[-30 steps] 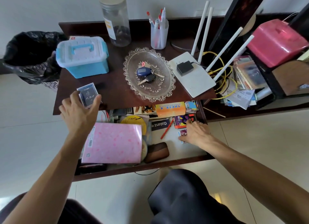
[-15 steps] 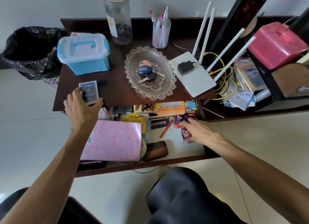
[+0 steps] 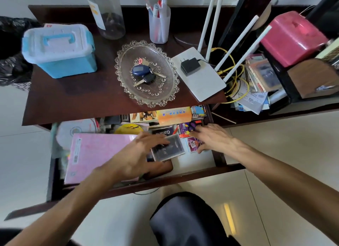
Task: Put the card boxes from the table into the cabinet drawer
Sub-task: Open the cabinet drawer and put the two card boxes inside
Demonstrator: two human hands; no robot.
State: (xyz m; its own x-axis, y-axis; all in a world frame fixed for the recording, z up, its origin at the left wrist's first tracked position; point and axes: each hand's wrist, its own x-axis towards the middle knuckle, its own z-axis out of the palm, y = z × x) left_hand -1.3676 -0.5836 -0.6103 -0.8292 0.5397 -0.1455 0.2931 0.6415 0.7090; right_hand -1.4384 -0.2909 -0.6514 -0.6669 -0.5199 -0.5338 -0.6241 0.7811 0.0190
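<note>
My left hand (image 3: 135, 155) holds a clear card box (image 3: 167, 148) with dark cards inside, above the open drawer (image 3: 200, 163), over its middle. My right hand (image 3: 211, 137) lies flat in the drawer's right part, fingers spread on a purple card box (image 3: 193, 144) that rests on the drawer's white floor. A second purple and red card box (image 3: 185, 129) lies just behind it. The brown table top (image 3: 78, 97) shows no card box where I can see.
A pink folder (image 3: 91, 154), discs, a brown pouch (image 3: 161, 169) and booklets fill the drawer. On the table stand a blue storage box (image 3: 58, 51), a glass dish with keys (image 3: 146, 73), a jar, a pen cup and a white router (image 3: 201, 80). A cluttered shelf is at the right.
My left hand lifted the clear card box off the table's left front and carried it right and down over the drawer. My right hand stayed in the drawer, shifting slightly.
</note>
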